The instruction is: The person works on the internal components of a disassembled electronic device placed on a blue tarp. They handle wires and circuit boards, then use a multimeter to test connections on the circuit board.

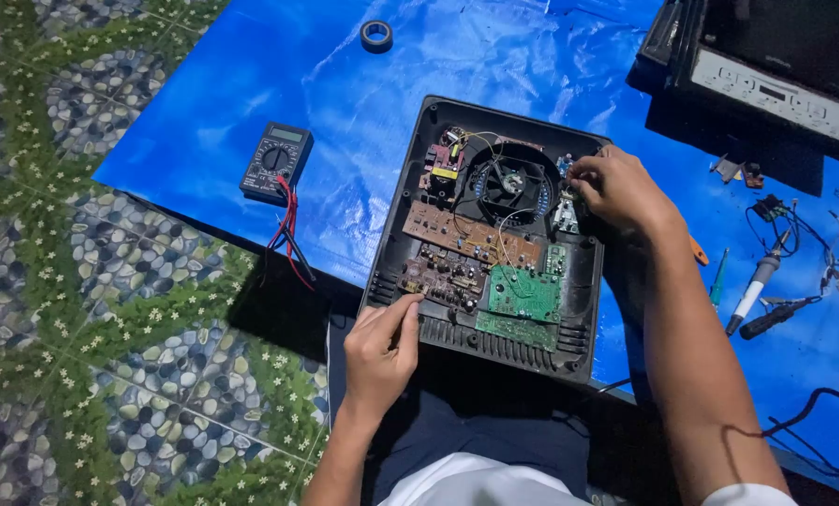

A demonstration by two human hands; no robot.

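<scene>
An opened black appliance base [398, 211] lies on a blue tarp, showing brown and green circuit boards [524, 292] and a round black fan [510, 180]. My left hand [381, 351] rests at the near left corner of the case, fingertips touching the edge of a brown board. My right hand [616, 190] reaches over the far right side, with fingers curled on small parts beside the fan. What the right fingers pinch is hidden.
A black multimeter [277, 161] with red and black leads lies left on the blue tarp [363, 84]. A roll of tape [376, 35] sits at the back. The black appliance top [766, 66] is at the back right. A soldering iron [755, 290] and wires lie right.
</scene>
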